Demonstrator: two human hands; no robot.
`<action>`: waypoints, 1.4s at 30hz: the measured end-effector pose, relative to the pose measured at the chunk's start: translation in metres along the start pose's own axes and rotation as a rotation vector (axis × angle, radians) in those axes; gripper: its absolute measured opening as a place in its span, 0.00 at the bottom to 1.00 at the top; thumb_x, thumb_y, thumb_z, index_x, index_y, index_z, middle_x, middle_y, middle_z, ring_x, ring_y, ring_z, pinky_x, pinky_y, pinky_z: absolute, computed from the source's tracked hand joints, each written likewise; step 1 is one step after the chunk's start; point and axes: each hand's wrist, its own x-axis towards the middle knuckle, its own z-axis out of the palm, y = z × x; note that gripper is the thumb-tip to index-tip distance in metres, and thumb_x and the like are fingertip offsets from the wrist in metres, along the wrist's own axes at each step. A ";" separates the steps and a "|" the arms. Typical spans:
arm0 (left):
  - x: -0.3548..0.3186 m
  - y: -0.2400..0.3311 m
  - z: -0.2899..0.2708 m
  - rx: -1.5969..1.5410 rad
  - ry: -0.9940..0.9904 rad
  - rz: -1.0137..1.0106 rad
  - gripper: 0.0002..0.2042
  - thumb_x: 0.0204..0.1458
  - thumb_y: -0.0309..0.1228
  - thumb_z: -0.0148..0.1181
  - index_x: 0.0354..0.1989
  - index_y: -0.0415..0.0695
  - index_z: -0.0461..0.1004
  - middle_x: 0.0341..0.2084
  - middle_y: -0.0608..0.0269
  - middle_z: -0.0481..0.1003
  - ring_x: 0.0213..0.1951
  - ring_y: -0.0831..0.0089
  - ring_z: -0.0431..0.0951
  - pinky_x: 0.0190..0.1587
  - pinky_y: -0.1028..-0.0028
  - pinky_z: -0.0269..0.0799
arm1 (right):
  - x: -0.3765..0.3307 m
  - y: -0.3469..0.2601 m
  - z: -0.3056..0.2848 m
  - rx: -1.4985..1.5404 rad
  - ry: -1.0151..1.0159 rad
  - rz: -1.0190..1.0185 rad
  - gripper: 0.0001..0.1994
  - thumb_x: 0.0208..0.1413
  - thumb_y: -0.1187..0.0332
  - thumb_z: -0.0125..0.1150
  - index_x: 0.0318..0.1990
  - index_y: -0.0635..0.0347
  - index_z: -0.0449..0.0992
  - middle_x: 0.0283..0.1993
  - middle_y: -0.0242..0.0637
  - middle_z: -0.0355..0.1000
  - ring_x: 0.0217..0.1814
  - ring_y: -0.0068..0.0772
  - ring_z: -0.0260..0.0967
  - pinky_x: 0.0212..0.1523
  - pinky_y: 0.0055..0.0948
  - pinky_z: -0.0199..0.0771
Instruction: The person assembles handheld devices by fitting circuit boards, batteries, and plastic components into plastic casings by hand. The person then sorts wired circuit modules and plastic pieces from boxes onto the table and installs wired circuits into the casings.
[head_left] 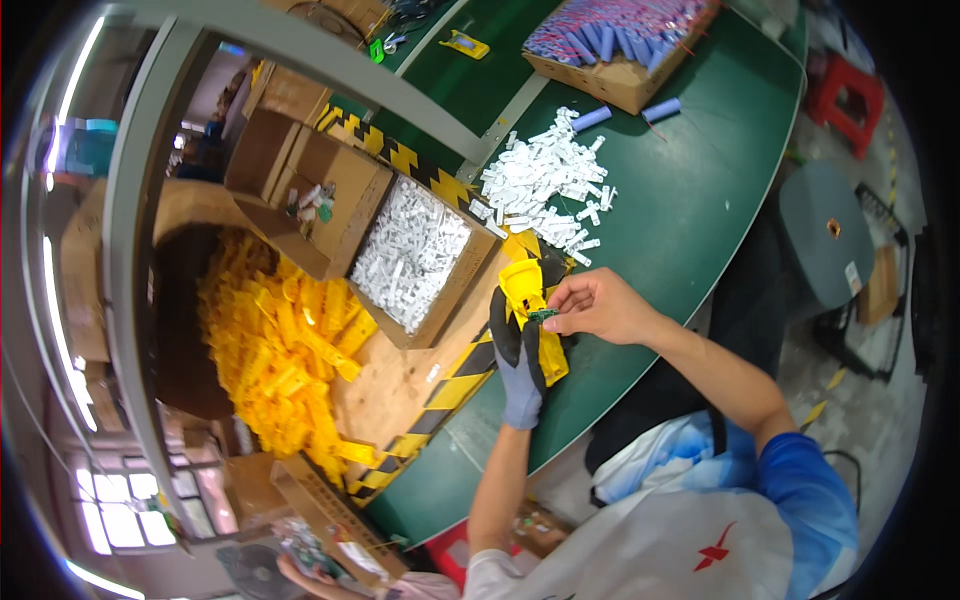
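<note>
My left hand (pixel 519 365), in a grey glove with black fingers, is wrapped round a yellow plastic shell (pixel 521 283). The shell looks hollow, flares at its far end and has dark parts inside. My bare right hand (pixel 602 306) pinches a small green circuit board (pixel 542 315) between thumb and fingers, at the shell's opening. Whether the board touches the shell cannot be told. Just beyond both hands lies a loose heap of small white plastic pieces (pixel 545 175) on the green tabletop (pixel 690 200).
Left of my hands, a cardboard box (pixel 455 290) holds many white pieces. Yellow shells (pixel 290 350) spill from a large container across a wooden board edged with striped tape. At the back, a box (pixel 625 90) holds purple cylindrical cells; two cells (pixel 592 119) lie beside it. A metal post (pixel 135 230) stands left.
</note>
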 end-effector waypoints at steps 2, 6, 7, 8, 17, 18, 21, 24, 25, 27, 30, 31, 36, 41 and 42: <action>0.001 0.012 0.002 -0.272 -0.021 -0.140 0.30 0.63 0.25 0.52 0.73 0.41 0.50 0.63 0.53 0.64 0.59 0.64 0.69 0.61 0.67 0.68 | 0.001 0.000 -0.003 0.082 0.026 0.014 0.09 0.55 0.71 0.72 0.39 0.68 0.80 0.34 0.34 0.79 0.34 0.17 0.75 0.38 0.19 0.76; 0.003 0.013 -0.006 -0.440 -0.047 -0.298 0.31 0.62 0.24 0.56 0.73 0.41 0.52 0.62 0.57 0.66 0.60 0.69 0.69 0.61 0.69 0.67 | 0.002 0.000 -0.006 0.011 0.034 0.005 0.09 0.54 0.75 0.72 0.41 0.68 0.81 0.35 0.34 0.80 0.34 0.18 0.76 0.37 0.19 0.77; 0.003 -0.003 -0.011 -0.307 -0.046 -0.197 0.31 0.62 0.22 0.57 0.73 0.42 0.53 0.63 0.57 0.65 0.61 0.71 0.68 0.63 0.71 0.65 | 0.003 -0.001 -0.004 0.041 0.029 0.003 0.09 0.54 0.77 0.71 0.41 0.68 0.80 0.35 0.35 0.80 0.34 0.19 0.77 0.37 0.18 0.77; 0.003 0.000 -0.012 -0.297 -0.068 -0.142 0.32 0.62 0.23 0.58 0.73 0.43 0.53 0.65 0.58 0.64 0.62 0.72 0.66 0.63 0.72 0.64 | 0.002 0.000 -0.004 0.050 0.014 0.033 0.08 0.54 0.78 0.71 0.40 0.68 0.80 0.35 0.35 0.80 0.35 0.19 0.77 0.38 0.18 0.77; -0.019 -0.021 -0.027 -0.102 0.006 0.009 0.31 0.57 0.27 0.62 0.69 0.38 0.58 0.58 0.48 0.71 0.56 0.63 0.73 0.60 0.68 0.67 | 0.006 0.006 0.017 -0.130 0.131 0.030 0.05 0.56 0.78 0.67 0.39 0.68 0.80 0.33 0.36 0.79 0.32 0.23 0.75 0.36 0.22 0.77; -0.021 -0.024 -0.024 -0.107 0.026 0.015 0.30 0.57 0.26 0.61 0.68 0.38 0.59 0.57 0.47 0.71 0.55 0.61 0.73 0.59 0.67 0.68 | 0.003 0.005 0.018 -0.153 0.120 0.036 0.05 0.56 0.78 0.67 0.39 0.68 0.80 0.33 0.36 0.79 0.32 0.23 0.75 0.36 0.22 0.77; -0.026 -0.030 -0.019 -0.108 0.064 -0.010 0.30 0.57 0.26 0.60 0.68 0.38 0.58 0.56 0.45 0.72 0.54 0.60 0.74 0.58 0.66 0.68 | -0.001 0.001 0.015 -0.187 0.117 0.033 0.05 0.58 0.78 0.65 0.40 0.70 0.79 0.35 0.39 0.80 0.33 0.27 0.77 0.37 0.24 0.78; -0.021 -0.023 -0.018 -0.110 0.068 -0.035 0.30 0.57 0.26 0.60 0.68 0.38 0.58 0.55 0.44 0.72 0.54 0.59 0.74 0.58 0.66 0.68 | 0.000 -0.002 0.016 -0.210 0.145 -0.028 0.06 0.58 0.79 0.65 0.41 0.71 0.79 0.35 0.40 0.80 0.33 0.28 0.77 0.37 0.25 0.78; -0.019 -0.020 -0.018 -0.119 0.055 -0.026 0.31 0.57 0.27 0.61 0.68 0.38 0.57 0.55 0.44 0.72 0.54 0.59 0.74 0.59 0.66 0.68 | 0.000 -0.001 0.015 -0.213 0.139 -0.026 0.06 0.58 0.79 0.65 0.41 0.71 0.79 0.35 0.40 0.80 0.33 0.28 0.77 0.37 0.25 0.78; -0.017 -0.019 -0.019 -0.166 0.013 -0.057 0.32 0.57 0.28 0.62 0.69 0.37 0.57 0.56 0.45 0.71 0.55 0.59 0.73 0.59 0.66 0.67 | 0.001 -0.001 0.010 -0.211 0.146 -0.045 0.07 0.58 0.79 0.64 0.42 0.72 0.79 0.34 0.41 0.79 0.33 0.27 0.77 0.37 0.25 0.77; -0.019 -0.026 -0.023 -0.209 -0.052 -0.055 0.34 0.57 0.28 0.63 0.71 0.39 0.55 0.55 0.52 0.71 0.52 0.67 0.72 0.55 0.69 0.70 | 0.005 -0.003 0.009 -0.158 0.140 -0.117 0.07 0.57 0.78 0.67 0.42 0.71 0.81 0.36 0.38 0.80 0.33 0.23 0.76 0.36 0.21 0.77; -0.018 -0.026 -0.025 -0.211 -0.077 -0.017 0.34 0.59 0.28 0.63 0.72 0.40 0.54 0.53 0.58 0.71 0.48 0.74 0.72 0.49 0.73 0.74 | 0.007 -0.003 0.011 -0.156 0.140 -0.114 0.07 0.57 0.78 0.67 0.42 0.71 0.81 0.36 0.38 0.80 0.33 0.23 0.76 0.36 0.21 0.77; -0.017 -0.019 -0.029 -0.285 -0.098 -0.066 0.37 0.56 0.32 0.66 0.71 0.38 0.55 0.60 0.47 0.68 0.59 0.61 0.70 0.63 0.65 0.64 | 0.014 -0.003 0.017 -0.284 0.182 -0.119 0.08 0.55 0.79 0.69 0.42 0.71 0.82 0.35 0.37 0.79 0.32 0.20 0.75 0.36 0.19 0.76; -0.017 -0.017 -0.028 -0.296 -0.094 -0.081 0.36 0.57 0.32 0.66 0.71 0.38 0.55 0.59 0.48 0.69 0.58 0.62 0.70 0.62 0.66 0.65 | 0.015 0.000 0.015 -0.294 0.205 -0.136 0.08 0.55 0.79 0.69 0.42 0.71 0.82 0.35 0.37 0.79 0.32 0.20 0.75 0.35 0.18 0.76; -0.018 -0.018 -0.027 -0.331 -0.093 -0.098 0.34 0.57 0.32 0.65 0.70 0.38 0.56 0.57 0.48 0.69 0.57 0.63 0.71 0.61 0.67 0.65 | 0.015 0.001 0.015 -0.280 0.201 -0.140 0.08 0.55 0.79 0.69 0.42 0.71 0.82 0.35 0.37 0.80 0.32 0.20 0.75 0.35 0.18 0.76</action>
